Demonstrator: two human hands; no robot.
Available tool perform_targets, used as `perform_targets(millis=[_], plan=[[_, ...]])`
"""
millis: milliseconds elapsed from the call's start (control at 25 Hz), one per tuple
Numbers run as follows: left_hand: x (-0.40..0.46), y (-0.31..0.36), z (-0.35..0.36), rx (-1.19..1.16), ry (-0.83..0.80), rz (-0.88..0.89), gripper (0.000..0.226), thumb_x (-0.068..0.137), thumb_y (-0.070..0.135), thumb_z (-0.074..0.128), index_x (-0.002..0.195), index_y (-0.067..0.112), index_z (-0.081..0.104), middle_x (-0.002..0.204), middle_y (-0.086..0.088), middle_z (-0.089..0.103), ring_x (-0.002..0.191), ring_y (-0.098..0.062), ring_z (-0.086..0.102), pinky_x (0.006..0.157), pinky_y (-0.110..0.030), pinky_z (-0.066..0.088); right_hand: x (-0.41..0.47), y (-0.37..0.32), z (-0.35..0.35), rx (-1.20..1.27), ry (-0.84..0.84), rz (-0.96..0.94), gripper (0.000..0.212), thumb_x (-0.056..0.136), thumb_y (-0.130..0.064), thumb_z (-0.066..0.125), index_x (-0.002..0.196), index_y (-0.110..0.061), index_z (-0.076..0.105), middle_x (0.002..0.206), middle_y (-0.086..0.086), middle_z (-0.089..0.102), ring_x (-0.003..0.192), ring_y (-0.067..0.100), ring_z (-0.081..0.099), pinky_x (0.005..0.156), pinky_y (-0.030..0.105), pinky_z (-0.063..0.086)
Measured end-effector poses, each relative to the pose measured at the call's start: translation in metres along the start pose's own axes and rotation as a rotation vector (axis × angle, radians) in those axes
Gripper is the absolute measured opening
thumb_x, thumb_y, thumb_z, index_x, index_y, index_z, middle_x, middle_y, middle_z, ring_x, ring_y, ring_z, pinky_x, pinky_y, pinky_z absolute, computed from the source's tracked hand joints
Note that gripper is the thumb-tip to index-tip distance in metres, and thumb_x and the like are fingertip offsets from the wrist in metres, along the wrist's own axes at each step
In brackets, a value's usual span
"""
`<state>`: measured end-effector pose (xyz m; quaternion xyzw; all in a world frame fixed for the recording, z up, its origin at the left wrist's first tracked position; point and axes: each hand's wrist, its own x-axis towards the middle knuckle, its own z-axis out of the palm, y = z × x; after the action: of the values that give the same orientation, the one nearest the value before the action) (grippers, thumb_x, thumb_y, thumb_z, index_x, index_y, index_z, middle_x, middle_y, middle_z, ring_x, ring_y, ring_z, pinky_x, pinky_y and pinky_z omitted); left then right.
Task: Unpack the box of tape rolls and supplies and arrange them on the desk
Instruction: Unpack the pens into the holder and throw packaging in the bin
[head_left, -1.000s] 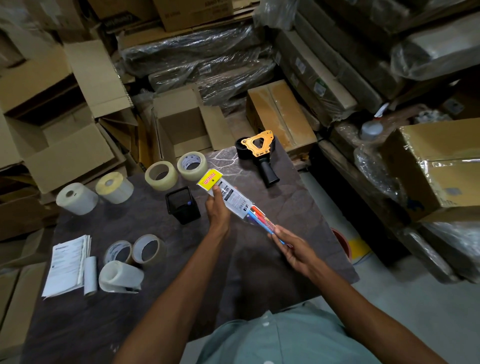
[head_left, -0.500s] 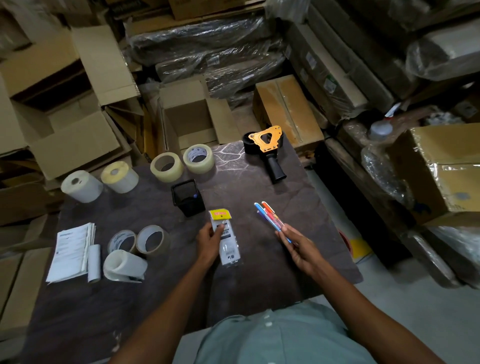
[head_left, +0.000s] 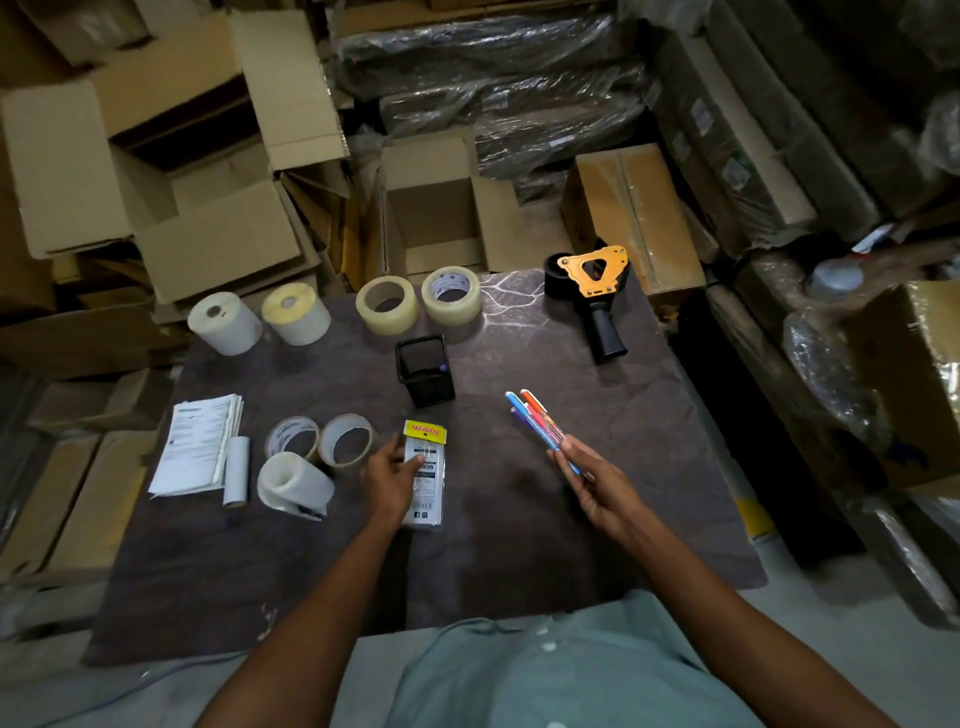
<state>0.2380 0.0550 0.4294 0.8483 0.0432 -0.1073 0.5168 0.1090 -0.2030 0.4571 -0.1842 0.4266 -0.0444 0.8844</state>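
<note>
My right hand pinches a bunch of coloured pens, tips pointing away over the dark desk. My left hand rests on the empty clear pen packet with its yellow header, lying flat on the desk. A black mesh pen cup stands just beyond. Two clear tape rolls sit at the far edge, two white label rolls to their left. More tape rolls lie left of my left hand.
An orange and black tape dispenser lies at the desk's far right. A stack of papers and a small white roll sit at the left. An open cardboard box stands behind the desk, with stacked cartons and wrapped bundles all around.
The pens came out of the packet. My left hand lowered the empty packet onto the desk; my right hand drew the pens off to the right and keeps holding them.
</note>
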Motion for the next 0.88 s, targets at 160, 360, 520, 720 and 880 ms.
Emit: perform_targets(millis=[160,360,520,720,880], plan=[[-0.001,-0.005,0.003,0.061,0.134,-0.028,0.038,0.086,0.009,0.072,0.123,0.010,0.067,0.111,-0.008,0.073,0.098,-0.020,0.069,0.092,-0.035,0.055,0.000,0.009,0.019,-0.012,-0.029,-0.001,0.033,0.084,0.004,0.068,0.117,0.002,0.066,0.119,0.025,0.066,0.098,0.026,0.072,0.071,0.023,0.061],[-0.015,0.016,0.011,-0.022,0.198,0.037,0.027,0.093,0.024,0.062,0.119,0.019,0.066,0.116,-0.004,0.067,0.108,-0.021,0.064,0.096,-0.046,0.053,-0.007,0.021,0.046,-0.013,-0.094,0.016,0.037,0.085,0.004,0.067,0.122,0.003,0.063,0.115,0.025,0.067,0.096,0.026,0.072,0.068,0.022,0.060],[-0.029,0.069,0.014,-0.319,-0.044,0.053,0.032,0.092,0.043,0.063,0.121,0.031,0.065,0.117,0.003,0.069,0.108,-0.012,0.065,0.094,-0.036,0.054,-0.020,0.033,0.077,-0.048,-0.206,0.027,0.032,0.087,0.005,0.064,0.119,0.004,0.062,0.117,0.024,0.066,0.094,0.025,0.073,0.072,0.022,0.060],[-0.024,0.124,0.003,-0.618,-0.167,-0.010,0.021,0.096,0.038,0.059,0.101,0.022,0.072,0.101,-0.002,0.076,0.095,-0.018,0.072,0.087,-0.038,0.056,-0.030,0.049,0.125,-0.171,-0.388,0.044,0.035,0.085,0.001,0.066,0.119,0.005,0.063,0.121,0.021,0.066,0.108,0.025,0.068,0.082,0.023,0.059],[-0.004,0.123,-0.006,-0.599,-0.082,-0.038,0.035,0.102,0.036,0.048,0.085,0.013,0.069,0.087,-0.003,0.075,0.073,-0.010,0.070,0.068,-0.026,0.055,-0.024,0.061,0.142,-0.231,-0.397,0.121,0.041,0.081,-0.003,0.072,0.121,0.002,0.064,0.124,0.023,0.065,0.117,0.028,0.063,0.077,0.023,0.060]])
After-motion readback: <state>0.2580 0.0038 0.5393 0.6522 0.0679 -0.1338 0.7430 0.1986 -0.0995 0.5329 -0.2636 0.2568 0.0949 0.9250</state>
